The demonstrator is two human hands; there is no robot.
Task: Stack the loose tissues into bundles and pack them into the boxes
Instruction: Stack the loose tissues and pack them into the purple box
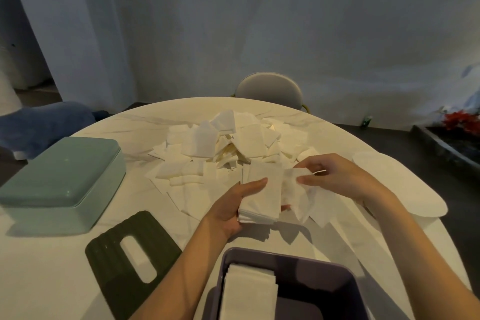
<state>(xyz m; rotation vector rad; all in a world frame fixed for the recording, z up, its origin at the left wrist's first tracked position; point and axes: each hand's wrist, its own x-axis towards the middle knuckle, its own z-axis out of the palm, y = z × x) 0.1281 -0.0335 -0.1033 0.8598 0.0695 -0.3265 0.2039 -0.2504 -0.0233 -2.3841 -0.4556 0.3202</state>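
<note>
Now, left hand: the left hand (pixel 235 206) cups a squared bundle (pixel 261 196) from below, thumb laid on top; fingers curled round its edge
Right hand: the right hand (pixel 335 176) pinches one loose tissue (pixel 298 189) just beside the bundle; thumb and fingers closed on it
Pile: the heap of tissues (pixel 228 145) lies mid-table, beyond both hands
Boxes: the purple box (pixel 298 265) nearest holds a stack already; the green box (pixel 62 179) sits lidded at left; a dark slotted lid (pixel 130 262) lies flat between them
Handling: probably light, limp, easily torn or blown askew; likely best held flat, squeezed gently at the long edges so sheets stay aligned
</note>
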